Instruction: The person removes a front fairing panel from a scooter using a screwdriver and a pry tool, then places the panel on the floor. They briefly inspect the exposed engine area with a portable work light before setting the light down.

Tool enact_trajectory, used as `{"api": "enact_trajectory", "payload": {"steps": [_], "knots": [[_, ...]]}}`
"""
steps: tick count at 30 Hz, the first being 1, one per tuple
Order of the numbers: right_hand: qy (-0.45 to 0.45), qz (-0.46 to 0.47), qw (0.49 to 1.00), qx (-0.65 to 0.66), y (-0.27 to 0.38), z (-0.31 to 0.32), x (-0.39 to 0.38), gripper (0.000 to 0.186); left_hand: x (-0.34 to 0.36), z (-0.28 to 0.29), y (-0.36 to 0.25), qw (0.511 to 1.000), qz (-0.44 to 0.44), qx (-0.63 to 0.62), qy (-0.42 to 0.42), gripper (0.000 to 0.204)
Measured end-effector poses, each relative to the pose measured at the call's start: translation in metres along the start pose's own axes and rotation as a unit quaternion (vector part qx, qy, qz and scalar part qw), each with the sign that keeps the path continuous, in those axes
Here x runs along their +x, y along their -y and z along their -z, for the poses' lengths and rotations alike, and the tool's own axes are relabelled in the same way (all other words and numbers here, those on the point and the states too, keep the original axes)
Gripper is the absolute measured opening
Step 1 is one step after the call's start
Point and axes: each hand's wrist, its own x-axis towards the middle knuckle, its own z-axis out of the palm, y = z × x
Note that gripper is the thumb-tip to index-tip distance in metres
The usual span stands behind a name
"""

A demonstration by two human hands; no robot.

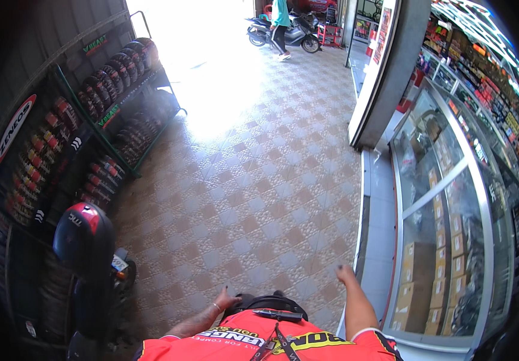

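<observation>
My left hand hangs low beside my dark trousers, thumb and fingers apart, with a bracelet at the wrist. Nothing shows in it. Out to the right, my right hand hangs at the end of a bare forearm, its fingers curled in. A small dark spot shows at its tip; whether that is a held thing is too small to tell. Between the hands, a black pen-like object lies against the front of my red shirt, above a dark lanyard.
A tyre rack lines the left wall, with a parked motorcycle's dark top box nearer me. On the right stand a door post and a glass display case holding boxes. Ahead, a person walks beside a scooter on the tiled floor.
</observation>
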Motion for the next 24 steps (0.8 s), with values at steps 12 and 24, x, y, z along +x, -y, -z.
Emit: {"api": "enact_trajectory", "payload": {"steps": [12,24], "knots": [[-0.136,0.204,0.957,0.153,0.221,0.288,0.309,0.042,0.312,0.018,-0.326,0.995,-0.062,0.073,0.018,0.119],[0.314,-0.327,0.889,0.061,0.01,0.17,0.398,0.051,0.526,0.056,-0.566,0.991,0.062,0.008,0.115,0.116]]}}
